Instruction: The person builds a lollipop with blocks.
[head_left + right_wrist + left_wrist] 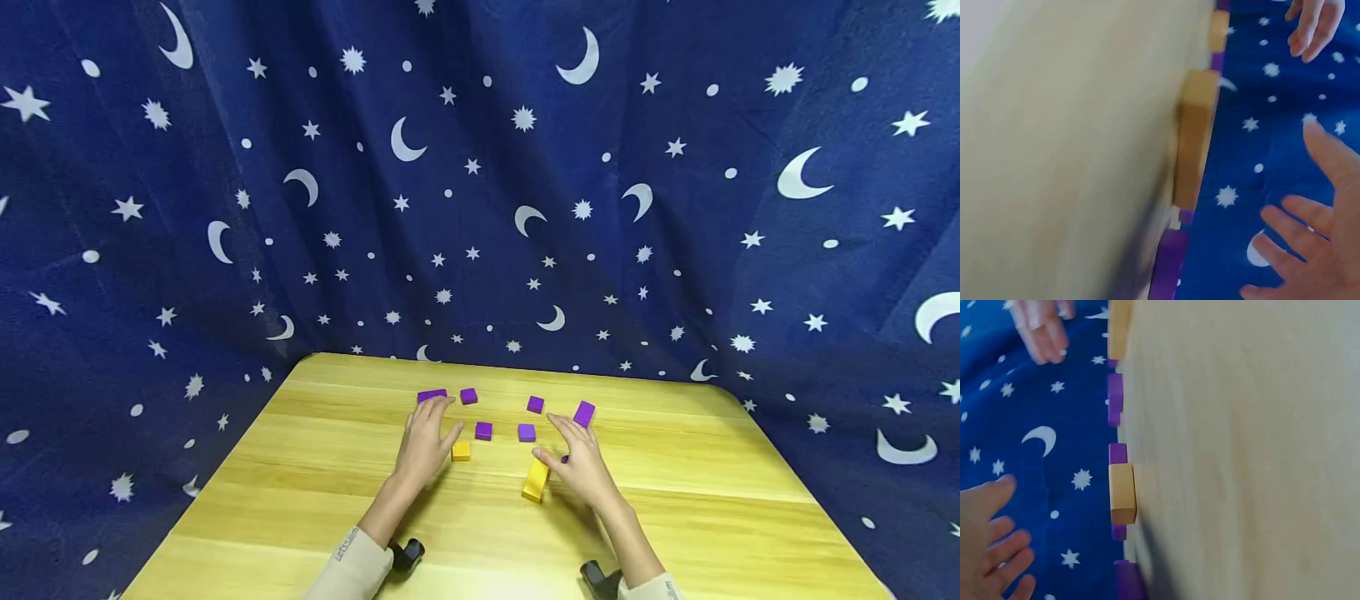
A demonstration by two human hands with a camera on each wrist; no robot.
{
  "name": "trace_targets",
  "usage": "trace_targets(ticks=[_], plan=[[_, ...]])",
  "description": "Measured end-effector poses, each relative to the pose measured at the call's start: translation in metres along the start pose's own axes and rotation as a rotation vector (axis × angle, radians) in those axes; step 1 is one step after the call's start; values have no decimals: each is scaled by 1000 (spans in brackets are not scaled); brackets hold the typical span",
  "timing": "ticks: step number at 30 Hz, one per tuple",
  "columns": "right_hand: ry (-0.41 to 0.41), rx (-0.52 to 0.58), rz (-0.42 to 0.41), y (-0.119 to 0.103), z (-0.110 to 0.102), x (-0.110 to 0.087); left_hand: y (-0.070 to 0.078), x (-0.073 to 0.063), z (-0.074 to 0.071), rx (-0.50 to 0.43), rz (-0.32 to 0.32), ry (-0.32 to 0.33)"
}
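The long yellow block [535, 483] lies on the worktop [300, 500] at a slight slant, its far end turned rightward. The right hand [587, 468] hovers just beside and over its far end, fingers spread wide with the thumb apart from them, holding nothing. The left hand [423, 442] hovers well to the left of the long yellow block, its fingers also wide and empty, near the small yellow block [461, 452], which sits left of the long one and a little beyond it.

For a clean grip on the long yellow block, I would bring the right thumb down on its left side and the fingers on its right, about the middle of its length, so it should lift level rather than swing. The tight spot is likely its right side: a partly hidden purple block [566, 458] sits there under the right hand and could be nudged. Just beyond the long yellow block stands a purple cube [527, 433], so a straight-down approach seems safer than sliding forward. The left hand would best pinch the small yellow block by opposite sides, minding the other purple cube [483, 431], beyond and left of the long yellow block.
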State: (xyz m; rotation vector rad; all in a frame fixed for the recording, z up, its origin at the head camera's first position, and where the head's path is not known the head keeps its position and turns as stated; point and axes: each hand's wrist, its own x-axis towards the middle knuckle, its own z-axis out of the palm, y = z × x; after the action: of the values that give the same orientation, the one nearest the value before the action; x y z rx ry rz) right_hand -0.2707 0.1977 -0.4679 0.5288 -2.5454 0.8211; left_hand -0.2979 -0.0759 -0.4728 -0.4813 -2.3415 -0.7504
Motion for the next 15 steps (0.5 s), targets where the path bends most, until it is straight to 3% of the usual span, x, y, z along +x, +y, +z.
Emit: trace_targets(ticks=[8,15], plan=[[-98,80,91,13,13,-14,-28,-19,24,-136,25,-207],[-174,143,135,24,18,-21,-40,-28,36,-161,95,-274]])
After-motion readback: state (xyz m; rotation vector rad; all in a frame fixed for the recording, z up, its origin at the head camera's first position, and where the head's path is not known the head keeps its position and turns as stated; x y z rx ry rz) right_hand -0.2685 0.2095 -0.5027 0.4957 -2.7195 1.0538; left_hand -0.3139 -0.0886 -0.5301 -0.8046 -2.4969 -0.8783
